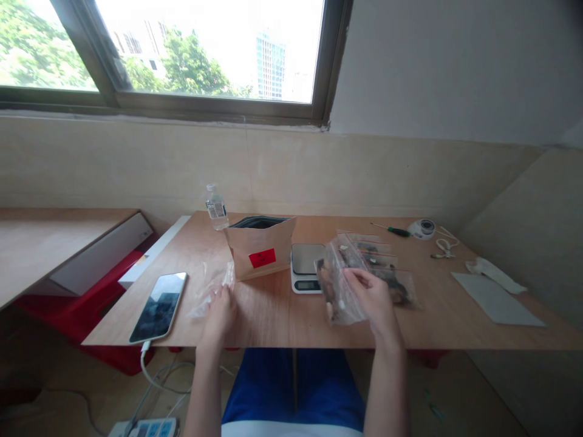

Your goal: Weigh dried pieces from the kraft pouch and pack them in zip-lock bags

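My right hand point(376, 298) pinches the upper edge of a clear zip bag point(334, 297) holding brown and dark dried pieces, tilted in front of the digital kitchen scale point(307, 285). Behind and right of it lie several similar filled zip bags point(401, 288), partly covered. My left hand point(221, 308) rests at the table with bent fingers on thin clear plastic bags point(204, 297); its fingertips seem closed on the plastic. Between the hands stands a brown kraft paper pouch point(246, 246) with a red label, its top gaping and its inside dark.
At the left lies a phone point(159, 308) with a charging cable. A water bottle point(216, 209) stands by the wall. Toward the right are a green-handled screwdriver point(397, 232), a white dome camera point(422, 229), a white cable point(445, 246) and a pale sheet point(496, 298).
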Demonstrator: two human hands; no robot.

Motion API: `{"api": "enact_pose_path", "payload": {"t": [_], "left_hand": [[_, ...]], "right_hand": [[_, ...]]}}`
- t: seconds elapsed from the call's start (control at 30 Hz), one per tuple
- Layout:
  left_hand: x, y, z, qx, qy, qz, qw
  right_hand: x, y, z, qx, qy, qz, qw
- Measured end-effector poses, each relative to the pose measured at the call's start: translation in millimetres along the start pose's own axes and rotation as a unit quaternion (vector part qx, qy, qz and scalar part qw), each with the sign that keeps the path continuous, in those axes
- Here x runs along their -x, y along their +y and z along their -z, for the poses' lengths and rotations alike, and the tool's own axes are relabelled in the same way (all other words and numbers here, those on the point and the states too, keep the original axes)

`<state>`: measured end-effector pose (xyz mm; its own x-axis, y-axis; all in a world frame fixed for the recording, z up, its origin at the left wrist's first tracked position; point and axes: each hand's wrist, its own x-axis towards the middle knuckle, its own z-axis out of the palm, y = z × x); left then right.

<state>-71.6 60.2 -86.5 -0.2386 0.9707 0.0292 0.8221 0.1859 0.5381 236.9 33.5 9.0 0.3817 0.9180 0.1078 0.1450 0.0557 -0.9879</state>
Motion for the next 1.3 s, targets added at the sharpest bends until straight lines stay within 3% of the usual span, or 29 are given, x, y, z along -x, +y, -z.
{"api": "enact_pose_path", "payload": {"t": [0.1,0.17,0.23,0.3,0.4,0.73,0.87,1.13,1.3], "left_hand": [[17,26,22.5,0.041,-0.004,-0.020,0.999],[31,54,37.7,0.153,-0.057,-0.106,0.981],[43,85,47.2,0.199,-0.107,-0.149,0.963],[50,112,48.1,0.324,-0.186,-0.150,0.916],[50,134,37.9,0.395,-0.162,-0.134,0.894],[42,126,13.6,0.370,-0.085,-0.122,0.917],[37,117,6.5,0.404,-0.110,-0.109,0.902],[39,116,14.3,0.436,-0.177,-0.145,0.870],[40,120,4.0,0.437,-0.158,-0.125,0.877]], "right_hand": [[8,-6,-14,0.002,-0.085,-0.019,0.996],[13,-10,-24,0.009,-0.117,-0.024,0.993],[18,-14,-33,0.012,-0.138,-0.024,0.990],[23,-19,-41,0.006,-0.165,-0.021,0.986],[29,-24,-49,-0.011,-0.222,-0.015,0.975],[30,-10,-66,-0.040,-0.247,-0.025,0.968],[29,-2,-74,-0.054,-0.256,-0.049,0.964],[21,7,-67,-0.092,-0.267,-0.042,0.959],[21,6,-64,-0.114,-0.260,-0.031,0.958]]}}
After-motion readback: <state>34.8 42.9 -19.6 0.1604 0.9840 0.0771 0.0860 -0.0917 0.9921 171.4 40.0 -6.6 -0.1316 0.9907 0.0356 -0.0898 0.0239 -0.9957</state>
